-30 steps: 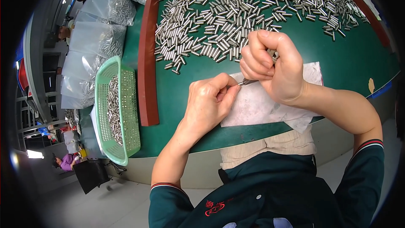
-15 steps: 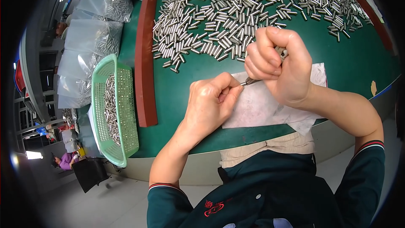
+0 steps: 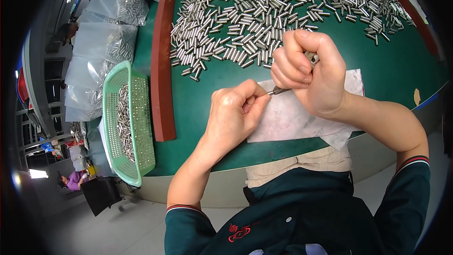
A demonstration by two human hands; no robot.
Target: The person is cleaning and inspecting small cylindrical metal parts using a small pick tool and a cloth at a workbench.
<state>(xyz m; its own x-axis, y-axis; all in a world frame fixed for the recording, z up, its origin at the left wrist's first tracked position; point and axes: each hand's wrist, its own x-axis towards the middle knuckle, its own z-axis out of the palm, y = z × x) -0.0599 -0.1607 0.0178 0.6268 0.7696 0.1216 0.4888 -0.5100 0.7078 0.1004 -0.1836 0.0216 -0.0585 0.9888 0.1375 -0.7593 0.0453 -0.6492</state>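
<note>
My left hand is closed in a pinch, most likely on one of the small metal pins, though its fingers hide nearly all of it. Gripped in my right fist is a hand tool with a dark tapered metal tip. That tip meets the pinched fingertips of my left hand. A bit of the tool's other end shows above the curled fingers; the rest is hidden, so its exact kind is unclear. Beneath both hands lies a stained white cloth. Beyond them, many loose metal pins spread over the green tabletop.
A dark red wooden rail borders the pins on the left. Beside it stands a green plastic basket holding similar pins. Clear plastic bags of metal pieces line the far left. A person in purple is in the background.
Both hands have shifted very slightly left, together with the tool. The cloth has moved a little left too. The grip of each hand looks the same.
</note>
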